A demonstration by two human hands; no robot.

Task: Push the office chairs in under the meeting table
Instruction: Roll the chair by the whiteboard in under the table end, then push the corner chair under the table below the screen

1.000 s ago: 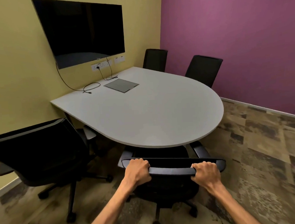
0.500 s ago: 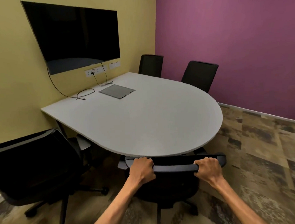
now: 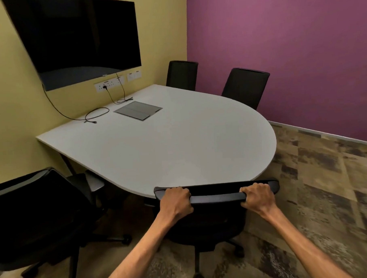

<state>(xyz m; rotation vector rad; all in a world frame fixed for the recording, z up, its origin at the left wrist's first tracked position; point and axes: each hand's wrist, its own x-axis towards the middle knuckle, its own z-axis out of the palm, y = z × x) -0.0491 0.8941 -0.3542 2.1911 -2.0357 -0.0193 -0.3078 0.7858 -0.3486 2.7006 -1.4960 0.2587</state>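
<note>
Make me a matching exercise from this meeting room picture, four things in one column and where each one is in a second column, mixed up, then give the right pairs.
Things
1. screen
2. gripped chair
3. loose cable
4. chair at left

Places
A. lying on the table near the yellow wall
B. mounted on the yellow wall
C. at the table's rounded end, both hands on its top edge, left hand, right hand
D. standing out from the table's near-left side

Pairs: 1-B, 2-C, 3-A, 4-D
</note>
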